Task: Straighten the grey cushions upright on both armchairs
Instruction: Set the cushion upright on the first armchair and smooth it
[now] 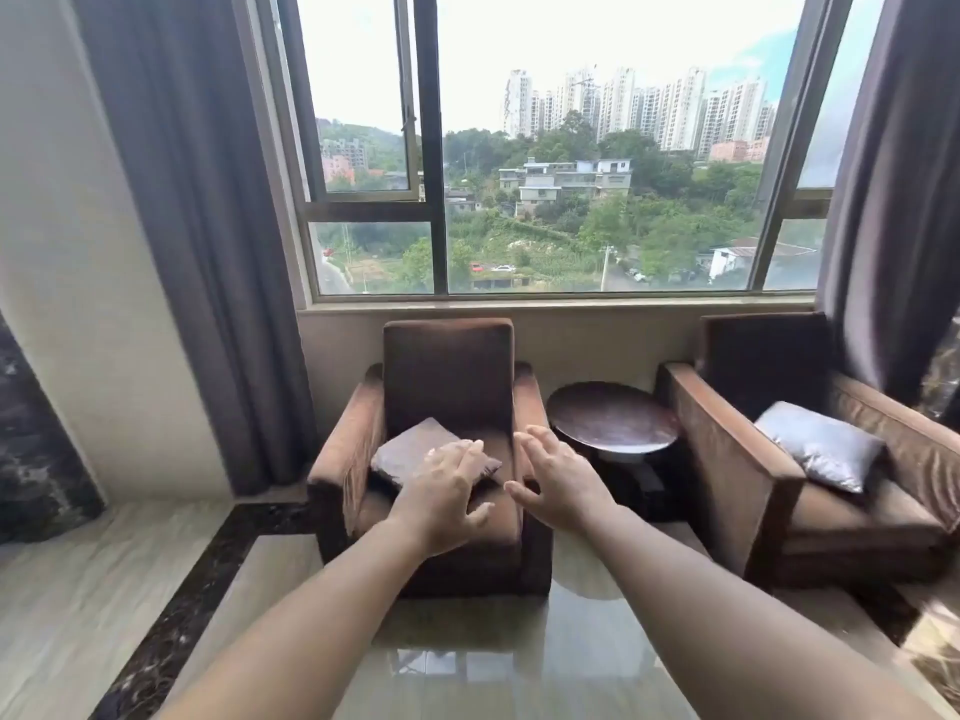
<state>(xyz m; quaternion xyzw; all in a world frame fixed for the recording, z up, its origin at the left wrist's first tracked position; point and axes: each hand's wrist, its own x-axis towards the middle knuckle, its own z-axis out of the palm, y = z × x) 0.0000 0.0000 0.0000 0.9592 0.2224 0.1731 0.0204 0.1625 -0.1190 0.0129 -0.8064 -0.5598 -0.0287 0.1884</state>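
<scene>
Two brown armchairs stand under the window. On the left armchair (447, 376) a grey cushion (408, 449) lies flat on the seat, turned cornerwise. My left hand (447, 491) reaches out over the cushion's near right corner, fingers spread, holding nothing. My right hand (558, 478) hovers just to the right of it, over the seat beside the chair's right arm, fingers apart and empty. On the right armchair (737, 459) a second grey cushion (823, 444) lies slumped, leaning back toward the far armrest.
A small round dark side table (613, 413) stands between the chairs. Dark curtains (208, 226) hang at both sides of the window (545, 148). The floor (467, 657) is glossy tile with a dark border strip on the left.
</scene>
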